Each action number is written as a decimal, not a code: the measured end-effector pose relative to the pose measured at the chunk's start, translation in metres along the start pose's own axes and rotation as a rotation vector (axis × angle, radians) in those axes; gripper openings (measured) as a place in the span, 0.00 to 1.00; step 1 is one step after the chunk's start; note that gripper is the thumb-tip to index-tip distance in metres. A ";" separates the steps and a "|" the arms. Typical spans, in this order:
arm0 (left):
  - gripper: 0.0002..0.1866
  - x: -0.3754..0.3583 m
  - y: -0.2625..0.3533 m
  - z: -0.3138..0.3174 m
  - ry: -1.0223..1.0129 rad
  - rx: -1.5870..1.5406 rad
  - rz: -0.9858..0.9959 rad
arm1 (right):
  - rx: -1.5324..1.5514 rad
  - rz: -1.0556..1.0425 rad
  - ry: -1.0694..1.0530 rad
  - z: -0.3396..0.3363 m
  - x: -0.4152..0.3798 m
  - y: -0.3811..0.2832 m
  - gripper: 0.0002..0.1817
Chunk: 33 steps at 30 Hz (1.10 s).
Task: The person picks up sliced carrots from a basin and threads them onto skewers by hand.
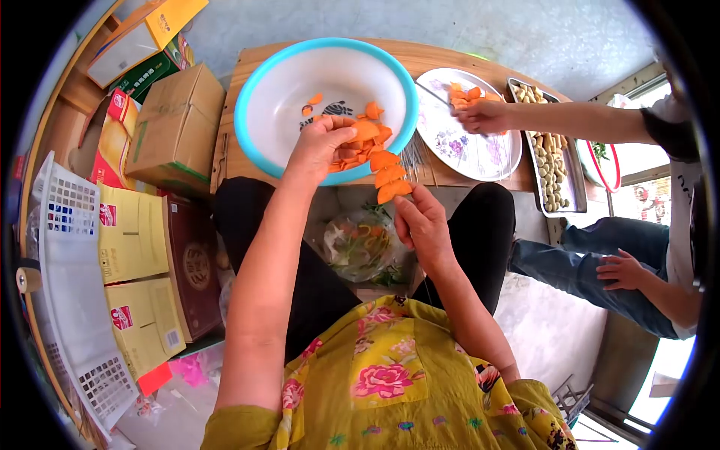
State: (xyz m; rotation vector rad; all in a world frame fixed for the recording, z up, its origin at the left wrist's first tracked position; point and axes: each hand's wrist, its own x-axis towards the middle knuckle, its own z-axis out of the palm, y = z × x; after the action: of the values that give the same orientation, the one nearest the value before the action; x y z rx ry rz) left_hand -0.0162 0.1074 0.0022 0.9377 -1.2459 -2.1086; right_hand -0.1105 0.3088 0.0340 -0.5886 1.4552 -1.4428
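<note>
Orange carrot slices pinched in my right hand | my left hand grips more slices over the blue-rimmed basin | co-worker's hand on floral plate beyond my right.

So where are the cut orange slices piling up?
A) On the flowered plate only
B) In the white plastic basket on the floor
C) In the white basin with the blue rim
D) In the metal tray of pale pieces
C: the carrot slices lie heaped in the white basin, with the left hand over them and the right hand just below its near rim.
</note>
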 end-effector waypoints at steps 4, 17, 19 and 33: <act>0.11 -0.003 0.001 0.003 -0.011 -0.027 0.015 | -0.020 0.009 -0.022 0.001 -0.001 -0.002 0.09; 0.09 -0.012 0.009 0.011 -0.075 0.014 -0.005 | -0.025 0.043 -0.020 0.001 0.003 0.005 0.09; 0.09 -0.013 0.010 0.011 -0.077 0.014 -0.006 | -0.028 0.041 -0.018 0.000 0.004 0.005 0.09; 0.09 -0.018 0.013 0.018 -0.090 0.067 0.037 | 0.018 0.056 -0.010 0.002 0.002 0.003 0.08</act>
State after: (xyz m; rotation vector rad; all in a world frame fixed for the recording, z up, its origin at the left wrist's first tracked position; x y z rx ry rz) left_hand -0.0179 0.1244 0.0249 0.8500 -1.3759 -2.1125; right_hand -0.1089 0.3062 0.0313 -0.5392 1.4385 -1.4066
